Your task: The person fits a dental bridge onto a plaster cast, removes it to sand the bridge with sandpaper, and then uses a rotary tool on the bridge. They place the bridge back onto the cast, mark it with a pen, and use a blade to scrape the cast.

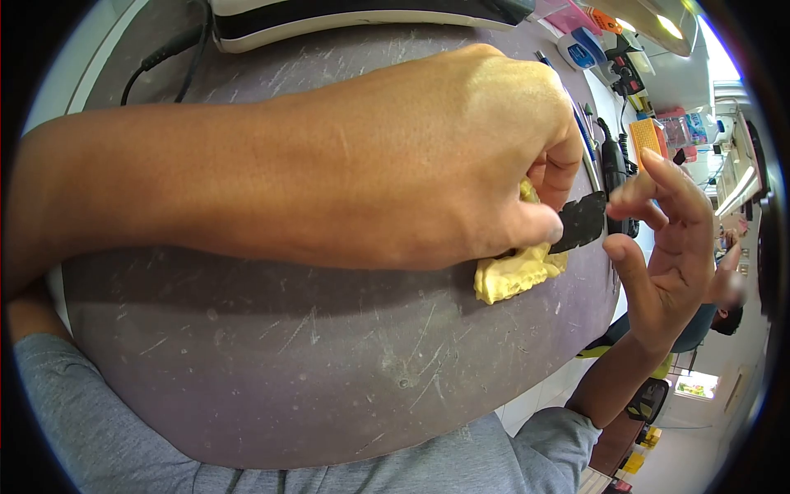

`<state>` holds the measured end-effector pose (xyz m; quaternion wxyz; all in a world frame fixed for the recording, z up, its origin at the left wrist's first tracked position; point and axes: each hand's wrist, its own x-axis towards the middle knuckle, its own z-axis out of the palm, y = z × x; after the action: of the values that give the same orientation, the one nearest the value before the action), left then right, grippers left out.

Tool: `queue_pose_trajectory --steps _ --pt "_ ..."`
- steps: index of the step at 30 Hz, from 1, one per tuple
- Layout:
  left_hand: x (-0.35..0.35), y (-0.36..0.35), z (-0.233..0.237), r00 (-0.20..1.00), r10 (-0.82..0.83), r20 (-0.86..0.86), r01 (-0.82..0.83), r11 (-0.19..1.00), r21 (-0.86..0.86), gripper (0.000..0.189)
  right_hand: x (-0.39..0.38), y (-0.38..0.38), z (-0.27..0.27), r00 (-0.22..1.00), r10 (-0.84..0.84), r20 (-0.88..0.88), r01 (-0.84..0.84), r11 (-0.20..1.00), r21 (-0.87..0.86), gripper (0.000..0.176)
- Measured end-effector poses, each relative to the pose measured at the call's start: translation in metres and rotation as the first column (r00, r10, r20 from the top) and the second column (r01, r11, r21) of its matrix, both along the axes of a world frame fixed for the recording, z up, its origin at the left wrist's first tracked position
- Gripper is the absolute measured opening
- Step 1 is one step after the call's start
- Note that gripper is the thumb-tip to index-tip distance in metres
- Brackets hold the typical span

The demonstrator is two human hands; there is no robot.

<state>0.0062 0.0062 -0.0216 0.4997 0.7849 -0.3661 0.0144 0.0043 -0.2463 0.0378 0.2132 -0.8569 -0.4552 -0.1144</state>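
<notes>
My left hand (502, 148) reaches across from the left, back of the hand up. Its thumb and curled fingers close on a yellow plaster-like piece (514, 276) with a bumpy edge, just over the grey table. A thin, ragged black piece (581, 222) sticks out to the right beside the thumb; whether the fingers pinch it too is hidden. My right hand (662, 239) is raised to the right of the black piece, fingers bent and apart, with nothing in it.
A white and black device (362, 23) stands at the table's (329, 370) far edge, a black cable to its left. Behind my hands lie slim tools and a black handpiece (614, 169). A blue and white tub (581, 49) is farther back. Another person (727, 319) is at the far right.
</notes>
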Motion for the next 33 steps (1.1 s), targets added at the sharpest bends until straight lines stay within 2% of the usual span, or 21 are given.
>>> queue_pose_trajectory --steps 1,3,6,8,10,14,17,19,20,22,25,28,33 --pt "0.001 0.000 -0.001 1.000 -0.006 0.011 0.007 1.000 -0.021 0.017 -0.004 0.000 0.001 1.000 0.001 0.001 -0.001 1.000 0.000 0.062" --pt "0.001 -0.001 -0.001 1.000 -0.015 0.022 0.015 0.999 -0.036 0.017 -0.012 0.002 0.004 0.982 -0.117 -0.150 0.113 0.993 -0.033 0.063" --pt "0.003 -0.001 0.003 0.999 -0.040 -0.001 0.040 0.999 -0.035 0.017 -0.012 0.008 0.000 0.977 -0.088 -0.195 0.077 0.995 -0.066 0.065" --pt "0.002 0.001 0.006 0.998 -0.055 -0.035 0.054 0.998 -0.020 0.016 -0.016 0.014 -0.005 0.964 -0.138 -0.226 0.131 0.990 -0.046 0.066" --pt "0.002 0.003 0.008 0.987 -0.082 -0.140 0.081 0.997 -0.010 0.015 -0.016 0.015 -0.007 0.958 -0.134 -0.252 0.124 0.991 -0.053 0.068" --pt "0.001 0.001 0.010 0.989 -0.070 -0.131 0.072 0.997 0.008 0.014 -0.017 0.016 -0.009 0.951 -0.146 -0.273 0.133 0.989 -0.067 0.068" --pt "0.002 0.000 0.009 0.994 -0.063 -0.093 0.063 0.998 0.000 0.013 -0.018 0.016 -0.011 0.948 -0.124 -0.293 0.119 0.992 -0.035 0.062" --pt "0.003 0.000 0.007 0.993 -0.077 -0.091 0.080 0.996 0.038 0.013 -0.019 0.018 -0.012 0.955 -0.123 -0.269 0.136 0.990 0.028 0.043" --pt "0.003 0.000 0.007 0.993 -0.076 -0.089 0.080 0.996 0.036 0.013 -0.018 0.017 -0.012 0.956 -0.123 -0.267 0.135 0.990 0.026 0.043" --pt "0.003 0.000 0.004 0.998 -0.053 0.023 0.053 0.999 0.015 0.014 -0.015 0.016 -0.013 0.984 -0.103 -0.147 0.110 0.993 0.039 0.024" --pt "0.002 -0.001 -0.003 0.998 -0.026 0.063 0.029 0.998 -0.047 0.015 -0.017 0.023 -0.014 0.970 -0.130 -0.204 0.156 0.981 0.117 0.018" --pt "0.000 0.002 0.007 0.999 -0.035 -0.032 0.036 0.999 0.032 0.015 -0.014 0.019 -0.011 0.979 -0.070 -0.190 0.077 0.997 0.031 0.021" --pt "0.001 0.001 0.003 0.999 -0.036 -0.019 0.036 0.999 -0.017 0.015 -0.016 0.020 -0.015 0.982 -0.072 -0.174 0.088 0.992 0.085 0.023"
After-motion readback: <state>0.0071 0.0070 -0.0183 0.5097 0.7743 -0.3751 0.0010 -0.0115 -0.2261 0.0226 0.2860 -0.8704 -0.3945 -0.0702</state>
